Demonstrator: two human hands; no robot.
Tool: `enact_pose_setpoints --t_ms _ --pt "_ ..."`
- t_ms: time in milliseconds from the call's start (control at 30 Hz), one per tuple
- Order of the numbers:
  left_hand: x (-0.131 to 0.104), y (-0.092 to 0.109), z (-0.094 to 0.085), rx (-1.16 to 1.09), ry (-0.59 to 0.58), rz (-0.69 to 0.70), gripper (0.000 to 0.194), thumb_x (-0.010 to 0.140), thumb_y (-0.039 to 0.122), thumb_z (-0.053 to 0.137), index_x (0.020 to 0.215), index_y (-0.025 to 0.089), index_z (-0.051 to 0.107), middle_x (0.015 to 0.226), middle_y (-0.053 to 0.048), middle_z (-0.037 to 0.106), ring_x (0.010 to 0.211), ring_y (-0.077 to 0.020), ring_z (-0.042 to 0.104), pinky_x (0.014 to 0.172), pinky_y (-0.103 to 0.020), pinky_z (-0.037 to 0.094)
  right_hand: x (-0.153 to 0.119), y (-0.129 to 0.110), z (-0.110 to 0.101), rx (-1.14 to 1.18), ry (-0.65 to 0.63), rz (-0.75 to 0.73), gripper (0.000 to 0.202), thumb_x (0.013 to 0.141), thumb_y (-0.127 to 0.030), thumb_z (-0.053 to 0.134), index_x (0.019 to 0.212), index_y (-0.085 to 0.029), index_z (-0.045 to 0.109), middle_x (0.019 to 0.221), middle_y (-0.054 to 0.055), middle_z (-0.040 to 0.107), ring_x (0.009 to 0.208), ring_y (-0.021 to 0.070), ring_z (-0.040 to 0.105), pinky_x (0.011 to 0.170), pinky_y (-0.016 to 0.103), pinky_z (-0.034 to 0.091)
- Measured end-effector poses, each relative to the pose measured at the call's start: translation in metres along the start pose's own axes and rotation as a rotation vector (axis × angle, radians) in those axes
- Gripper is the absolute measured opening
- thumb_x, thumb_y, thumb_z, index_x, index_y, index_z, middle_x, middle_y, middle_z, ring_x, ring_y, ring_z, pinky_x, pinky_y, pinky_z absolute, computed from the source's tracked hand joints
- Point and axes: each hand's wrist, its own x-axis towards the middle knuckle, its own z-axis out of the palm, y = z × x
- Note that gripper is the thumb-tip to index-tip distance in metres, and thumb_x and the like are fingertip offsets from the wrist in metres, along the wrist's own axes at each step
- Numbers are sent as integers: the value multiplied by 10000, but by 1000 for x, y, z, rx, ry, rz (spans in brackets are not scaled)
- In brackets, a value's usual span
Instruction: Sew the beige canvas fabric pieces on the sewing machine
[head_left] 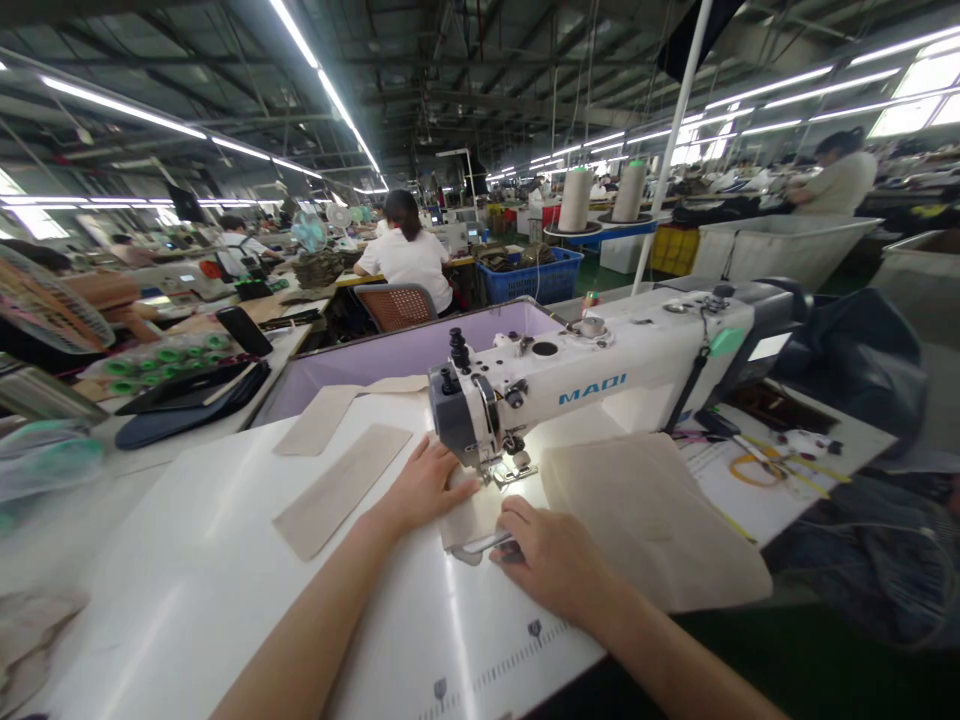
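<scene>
My left hand [431, 487] lies flat, fingers spread, at the left edge of a beige fabric piece [474, 512] under the needle area of a white sewing machine [585, 385]. The presser foot [514, 474] is lit by the machine lamp. Close in front of it, my right hand [551, 555] is curled around thread snips [480, 547], a silver tool with a dark part, partly hidden by the fingers. Its fingertips rest by the right edge of the fabric piece. A larger beige fabric panel [652, 520] lies to the right of the needle, partly under the machine arm.
Loose beige strips [341, 490] lie left on the white table [225, 590]. Yellow-handled scissors [757, 465] are at the right. Behind the machine stand a lilac-lined bin [375, 350] and thread cones [575, 200]. A co-worker [409, 255] sits ahead, back turned.
</scene>
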Motion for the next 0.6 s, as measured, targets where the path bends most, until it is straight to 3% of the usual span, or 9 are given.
enact_pose_setpoints --t_ms 133,200,300,433,600 --pt "-16 30 -1 50 39 -29 199 965 279 542 994 160 698 1086 -145 702 1120 -338 626 1027 -552 484 -5 -1 -2 -5 -32 -15 175 972 -315 579 1074 -190 647 1160 40 677 911 221 681 743 313 492" --pt "-33 47 4 27 20 36 217 967 178 495 1045 182 697 1123 -113 707 1113 -281 644 1005 -458 532 -9 0 -2 15 -37 -29 197 971 -303 580 1116 -185 644 1187 42 677 927 224 683 757 318 499" --pt "-58 64 12 -55 27 204 288 1003 197 470 1220 195 658 1266 -110 680 1207 -265 624 1026 -420 552 -14 2 -2 49 -29 -42 262 973 -283 574 1213 -188 619 1228 41 673 947 223 688 771 315 505" --pt "-72 66 13 -93 66 234 379 1031 227 442 1384 226 580 1371 -106 640 1304 -277 582 1081 -449 533 -13 4 -2 75 -28 -39 289 982 -270 556 1258 -200 605 1251 42 674 975 226 691 794 312 506" --pt "-64 59 5 -110 29 222 363 1034 265 437 1350 226 613 1355 -112 646 1263 -276 613 1055 -439 554 -3 6 -5 80 -22 -34 240 967 -276 570 1189 -211 633 1221 35 687 977 222 692 810 299 497"
